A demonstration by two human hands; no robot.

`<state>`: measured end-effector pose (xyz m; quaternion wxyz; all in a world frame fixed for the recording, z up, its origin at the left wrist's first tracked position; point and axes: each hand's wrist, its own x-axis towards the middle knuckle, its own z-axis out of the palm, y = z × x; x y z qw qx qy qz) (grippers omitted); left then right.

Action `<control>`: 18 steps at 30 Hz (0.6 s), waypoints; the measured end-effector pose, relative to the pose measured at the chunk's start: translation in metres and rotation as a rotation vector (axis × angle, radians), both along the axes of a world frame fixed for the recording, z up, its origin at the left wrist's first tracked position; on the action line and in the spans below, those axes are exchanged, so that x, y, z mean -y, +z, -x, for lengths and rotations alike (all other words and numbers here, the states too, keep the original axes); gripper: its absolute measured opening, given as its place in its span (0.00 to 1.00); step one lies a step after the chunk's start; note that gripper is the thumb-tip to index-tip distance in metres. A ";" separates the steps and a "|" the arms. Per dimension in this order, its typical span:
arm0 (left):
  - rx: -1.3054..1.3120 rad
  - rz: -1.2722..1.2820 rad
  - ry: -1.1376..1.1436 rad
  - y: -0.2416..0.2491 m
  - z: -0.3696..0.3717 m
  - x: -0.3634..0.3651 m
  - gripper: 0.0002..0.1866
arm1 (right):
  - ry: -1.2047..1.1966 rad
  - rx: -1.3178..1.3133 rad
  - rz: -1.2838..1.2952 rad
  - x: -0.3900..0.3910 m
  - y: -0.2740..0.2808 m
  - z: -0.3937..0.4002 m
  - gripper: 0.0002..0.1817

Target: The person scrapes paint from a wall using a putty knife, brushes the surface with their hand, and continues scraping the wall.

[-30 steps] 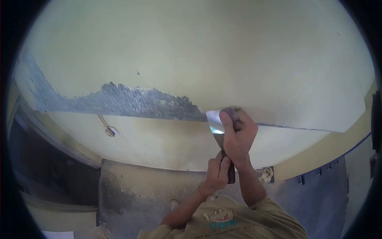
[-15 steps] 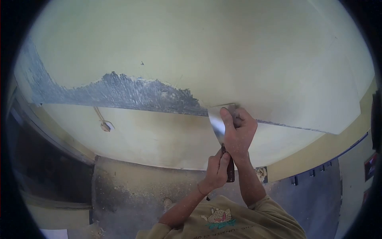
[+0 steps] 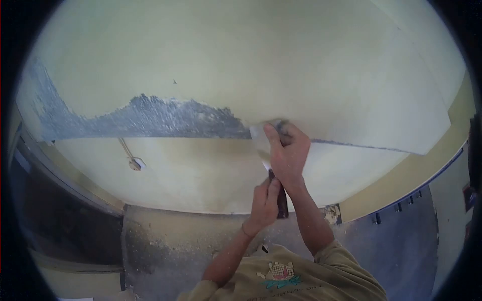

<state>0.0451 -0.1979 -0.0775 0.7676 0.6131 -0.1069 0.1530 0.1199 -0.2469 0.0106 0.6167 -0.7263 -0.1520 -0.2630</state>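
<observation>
A putty knife with a wide metal blade (image 3: 259, 138) and a dark handle (image 3: 282, 203) is held in both hands. My left hand (image 3: 264, 203) is closed round the handle. Higher up, my right hand (image 3: 288, 153) grips the blade, thumb on its near face and fingers behind, partly hidden. The blade's top edge meets the pale painted surface (image 3: 301, 65) at the right end of a rough grey bare patch (image 3: 175, 118). That patch runs leftward along the surface's lower edge. A thin grey strip (image 3: 356, 145) continues along the edge to the right.
Below the edge lies another pale surface (image 3: 201, 175) with a small fixture on a cord (image 3: 134, 163). The floor (image 3: 170, 236) is strewn with pale flakes. A dark opening (image 3: 65, 210) is at left; a blue-edged rail with hooks (image 3: 399, 206) is at right.
My view has tilted slightly. Both hands and the putty knife have shifted up and left in the picture, with the grip unchanged and the blade still at the patch's right end.
</observation>
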 end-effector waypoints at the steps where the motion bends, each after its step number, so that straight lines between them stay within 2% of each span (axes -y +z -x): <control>1: -0.005 0.025 0.007 -0.002 0.003 0.004 0.19 | -0.007 -0.011 0.004 0.006 -0.005 0.005 0.11; 3: -0.058 0.030 -0.019 -0.015 0.013 0.007 0.19 | -0.104 0.135 0.021 0.010 -0.017 0.005 0.14; 4: -0.081 -0.029 -0.023 -0.024 0.022 0.012 0.19 | -0.142 -0.044 0.101 0.025 -0.029 0.013 0.14; 6: -0.167 -0.095 -0.062 -0.042 0.045 0.017 0.19 | -0.106 -0.236 0.077 0.040 -0.050 0.037 0.15; 7: -0.227 -0.113 -0.095 -0.050 0.057 0.016 0.19 | -0.069 -0.294 0.164 0.047 -0.062 0.052 0.16; 8: -0.219 -0.121 -0.092 -0.062 0.066 0.012 0.19 | -0.031 -0.354 0.251 0.055 -0.078 0.067 0.17; 10: -0.236 -0.269 -0.059 -0.091 0.084 0.002 0.18 | 0.119 -0.545 0.237 0.070 -0.136 0.096 0.19; 11: -0.230 -0.277 -0.061 -0.103 0.094 -0.004 0.18 | 0.263 -0.737 0.183 0.079 -0.155 0.115 0.21; 12: -0.302 -0.171 -0.114 -0.115 0.103 -0.012 0.17 | 0.409 -0.926 0.125 0.084 -0.171 0.133 0.25; 13: -0.376 -0.063 -0.167 -0.126 0.111 -0.019 0.16 | 0.499 -0.962 0.157 0.083 -0.177 0.152 0.28; 14: -0.377 -0.066 -0.172 -0.137 0.119 -0.027 0.16 | 0.591 -1.000 0.190 0.083 -0.183 0.173 0.32; 15: -0.499 -0.061 -0.192 -0.148 0.126 -0.036 0.16 | 0.588 -1.002 0.185 0.083 -0.206 0.187 0.32; 16: -0.624 -0.055 -0.211 -0.157 0.133 -0.043 0.16 | 0.580 -0.972 0.300 0.081 -0.237 0.196 0.32; 17: -0.628 -0.059 -0.213 -0.165 0.138 -0.049 0.16 | 0.573 -0.940 0.413 0.074 -0.245 0.201 0.34; 18: -0.651 -0.171 -0.220 -0.172 0.142 -0.055 0.17 | 0.575 -0.943 0.409 0.071 -0.253 0.205 0.34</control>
